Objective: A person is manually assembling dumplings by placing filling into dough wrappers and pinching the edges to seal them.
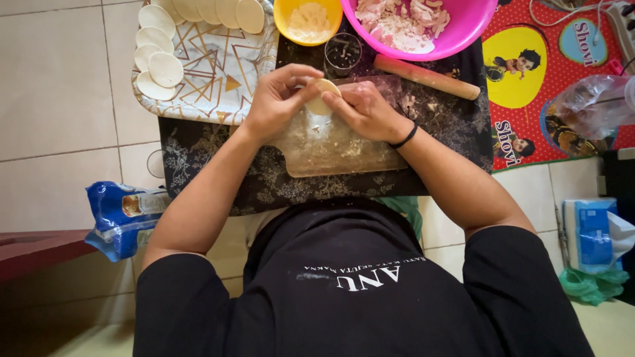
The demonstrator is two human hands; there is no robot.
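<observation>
Both hands grip one round dough wrapper above the clear cutting board: left hand pinches its left edge, right hand its right. Step in hand appears to be folding and sealing; the next pinch calls for even pressure along the rim. Finished discs lie on the patterned tray.

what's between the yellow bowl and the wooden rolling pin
In the head view, a small dark round cup stands between the yellow bowl and wooden rolling pin.

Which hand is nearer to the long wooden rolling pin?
Right. The right hand sits just beside the long wooden rolling pin, slightly below its end; the left hand is farther away, across the small dough round.
</observation>
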